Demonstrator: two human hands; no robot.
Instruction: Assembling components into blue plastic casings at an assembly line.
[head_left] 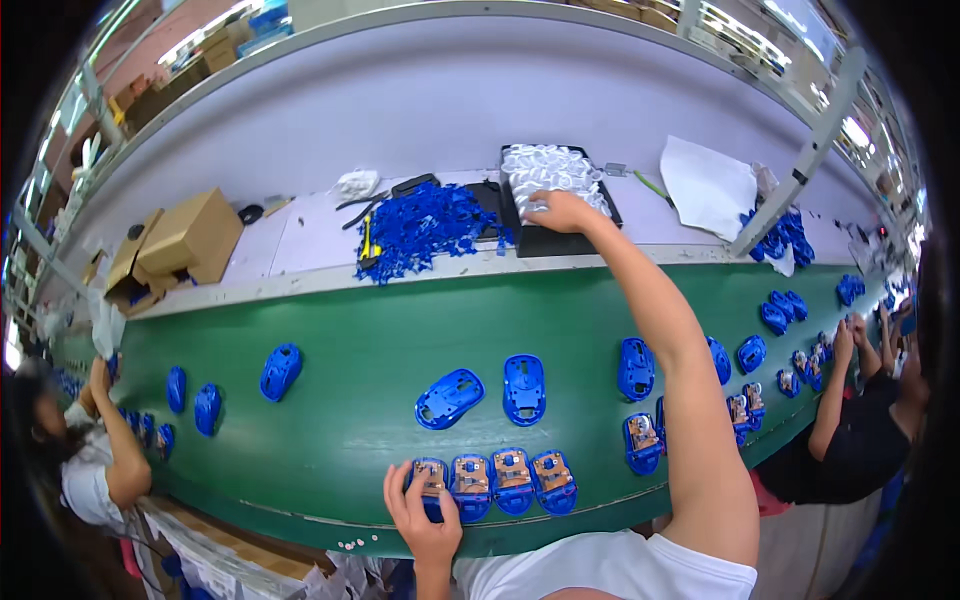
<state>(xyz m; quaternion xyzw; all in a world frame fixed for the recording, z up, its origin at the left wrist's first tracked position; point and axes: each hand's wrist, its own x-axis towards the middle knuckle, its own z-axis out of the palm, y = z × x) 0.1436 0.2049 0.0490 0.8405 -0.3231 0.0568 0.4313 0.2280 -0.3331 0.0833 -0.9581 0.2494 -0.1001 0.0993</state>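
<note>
At the near edge of the green belt, several blue mouse bases with brown circuit boards stand in a row. My left hand [425, 520] closes around the leftmost mouse base [430, 478], thumb on its right side and fingers over its left and top. My right arm stretches far forward over the belt. At its end my right hand [563, 212] dips into a black tray [555, 243] of clear-white plastic pieces [550, 170], fingers drawn together; whatever they pinch is hidden. Two blue mouse shells [524, 390] without boards lie beyond the row.
On the back shelf sit a heap of blue plastic scraps [425, 228], pliers [362, 210], a cardboard box [190, 240] and a white sheet [708, 185]. More blue mouse shells [281, 372] are spread along the belt [330, 330]. Co-workers sit at left and right; a metal post [805, 160] rises at right.
</note>
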